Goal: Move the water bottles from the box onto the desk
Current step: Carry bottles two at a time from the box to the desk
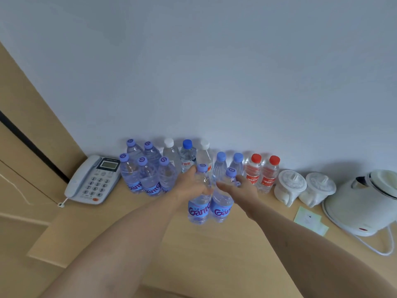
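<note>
Two clear water bottles with purple caps and blue labels are held side by side above the wooden desk (pixel 193 250). My left hand (pixel 191 183) grips the left bottle (pixel 199 203) round its upper body. My right hand (pixel 240 188) grips the right bottle (pixel 222 205) the same way. Behind them several more bottles stand along the white wall: a purple-capped group (pixel 148 175) at the left, white- and blue-capped ones (pixel 187 155) in the middle, two red-capped ones (pixel 262 173) at the right. No box is in view.
A white desk telephone (pixel 92 179) sits at the left end by a wooden panel. Two white lidded cups (pixel 305 188), an electric kettle (pixel 361 203) with its cord, and a pale green note (pixel 309 220) lie at the right.
</note>
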